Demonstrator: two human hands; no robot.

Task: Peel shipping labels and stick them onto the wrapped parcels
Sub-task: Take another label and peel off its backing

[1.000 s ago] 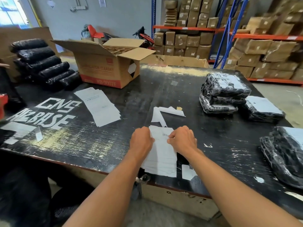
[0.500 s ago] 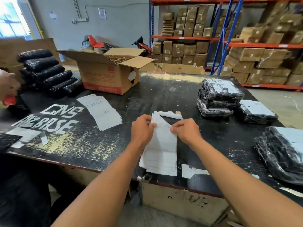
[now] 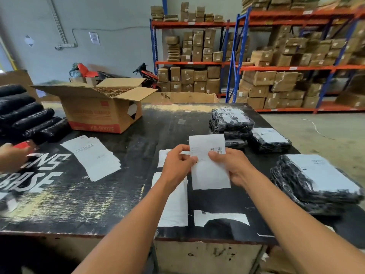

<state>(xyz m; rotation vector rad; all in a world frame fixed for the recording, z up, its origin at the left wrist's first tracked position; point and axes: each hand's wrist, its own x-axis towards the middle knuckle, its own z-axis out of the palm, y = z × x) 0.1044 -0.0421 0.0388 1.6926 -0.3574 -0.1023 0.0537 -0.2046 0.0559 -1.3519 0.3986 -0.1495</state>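
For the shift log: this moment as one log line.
stage: label in both hands | left hand: pinches shipping label, left edge | right hand: holds right edge | label: held above table | wrapped parcels: right of hands

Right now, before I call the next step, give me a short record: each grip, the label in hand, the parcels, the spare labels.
left grip: pinches the left edge of a white barcoded shipping label
right grip: holds that label's right edge
label position: held above the black table, barcode facing the camera
near parcels: stack of black plastic-wrapped parcels right of both grips, white label on top
far parcels: second black-wrapped stack behind the held label
spare labels: white sheet pile flat on the table, left of both grips
backing peeled: cannot tell
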